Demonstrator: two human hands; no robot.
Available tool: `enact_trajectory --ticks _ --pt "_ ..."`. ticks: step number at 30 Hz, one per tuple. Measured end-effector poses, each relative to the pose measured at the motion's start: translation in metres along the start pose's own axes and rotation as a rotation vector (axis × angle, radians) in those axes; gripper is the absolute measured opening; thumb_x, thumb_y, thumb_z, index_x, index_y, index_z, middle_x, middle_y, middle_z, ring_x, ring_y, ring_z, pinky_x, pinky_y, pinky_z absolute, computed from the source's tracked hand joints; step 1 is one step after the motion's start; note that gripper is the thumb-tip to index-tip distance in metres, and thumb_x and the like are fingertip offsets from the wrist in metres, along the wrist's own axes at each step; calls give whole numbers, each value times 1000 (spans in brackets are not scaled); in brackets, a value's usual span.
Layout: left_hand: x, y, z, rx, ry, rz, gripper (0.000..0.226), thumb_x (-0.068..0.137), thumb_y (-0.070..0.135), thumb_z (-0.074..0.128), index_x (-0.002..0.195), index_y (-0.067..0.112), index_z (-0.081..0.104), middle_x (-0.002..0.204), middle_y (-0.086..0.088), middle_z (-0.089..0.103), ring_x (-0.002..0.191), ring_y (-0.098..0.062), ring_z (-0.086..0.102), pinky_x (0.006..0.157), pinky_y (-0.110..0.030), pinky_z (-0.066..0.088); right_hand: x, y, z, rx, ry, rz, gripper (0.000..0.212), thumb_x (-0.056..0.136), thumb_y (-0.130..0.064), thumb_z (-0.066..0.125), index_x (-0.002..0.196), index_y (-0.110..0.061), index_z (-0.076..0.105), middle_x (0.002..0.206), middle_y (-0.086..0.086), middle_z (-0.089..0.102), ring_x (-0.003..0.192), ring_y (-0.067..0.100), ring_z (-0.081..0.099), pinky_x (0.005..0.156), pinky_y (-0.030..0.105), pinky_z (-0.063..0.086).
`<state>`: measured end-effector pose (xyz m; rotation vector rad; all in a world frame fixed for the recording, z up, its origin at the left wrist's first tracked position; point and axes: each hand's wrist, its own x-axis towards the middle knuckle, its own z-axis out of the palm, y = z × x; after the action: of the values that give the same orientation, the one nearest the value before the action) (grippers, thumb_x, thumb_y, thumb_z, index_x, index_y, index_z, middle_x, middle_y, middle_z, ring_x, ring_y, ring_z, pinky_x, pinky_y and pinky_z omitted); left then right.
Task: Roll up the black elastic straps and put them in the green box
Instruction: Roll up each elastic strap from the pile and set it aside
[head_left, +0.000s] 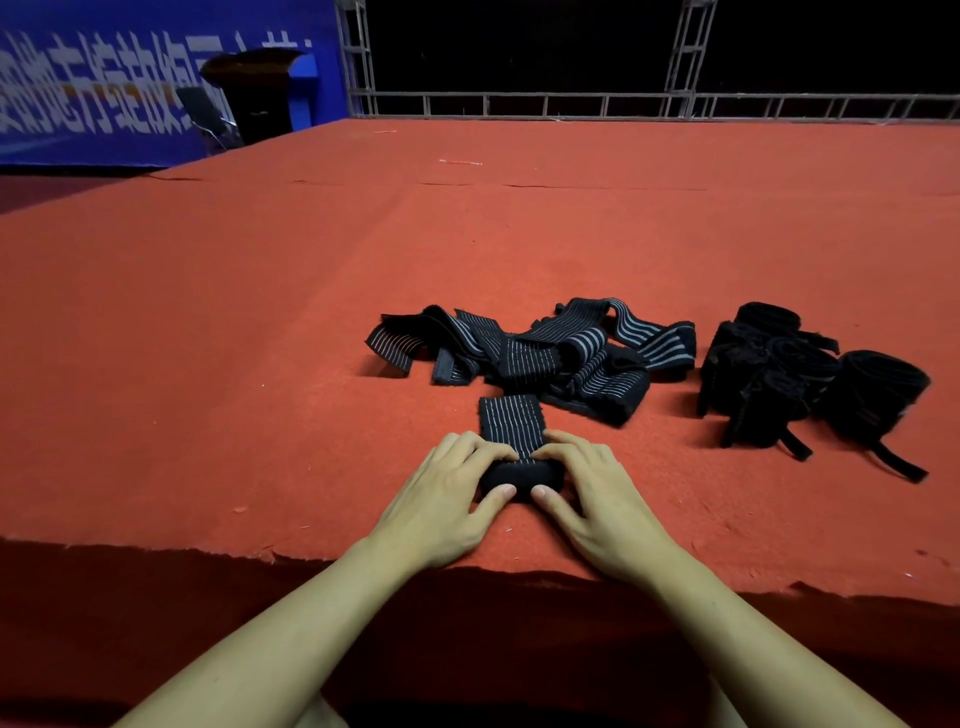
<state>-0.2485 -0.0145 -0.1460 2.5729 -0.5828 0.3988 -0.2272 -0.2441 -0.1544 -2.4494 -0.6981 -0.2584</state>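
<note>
While both hands work the same strap (511, 422), the thing to watch is evenness: the roll (521, 477) should be turned away toward twelve o'clock with equal pressure from each side, so its edges stay flush and it does not cone out to one end. It looks sensible to keep the unrolled tail flat and straight on the red carpet (218, 322), drawing it slightly taut before each turn, since elastic tends to spring loose if wound slack (a judgement from how the fabric lies, not something shown).

The left hand (447, 496) grips the roll from nine o'clock, fingers curled over its top and the thumb tucked against its near face. The right hand (589, 493) mirrors it from three o'clock, fingers arched over the top, thumb at the near side. Both forearms reach in from six o'clock, angled inward so the hands meet at the roll, wrists low over the carpet's near edge.

The strap's free tail runs from the roll toward twelve o'clock, ending just short of the loose pile of straps (540, 353) beyond it. At about two o'clock from the hands sits a cluster of rolled straps (810, 379), well apart from the roll in hand. The green box is not in view, so where the finished roll must go cannot be told.
</note>
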Motion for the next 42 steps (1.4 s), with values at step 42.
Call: enact_trajectory --ticks 42 --pt "3 -4 2 -33 -55 -47 52 99 58 47 146 38 48 125 17 44 119 -7 42 111 -33 38 0 -1 -3 79 51 -39 40 92 -38 70 130 -35 57 123 -19 56 109 7 48 101 32 43"
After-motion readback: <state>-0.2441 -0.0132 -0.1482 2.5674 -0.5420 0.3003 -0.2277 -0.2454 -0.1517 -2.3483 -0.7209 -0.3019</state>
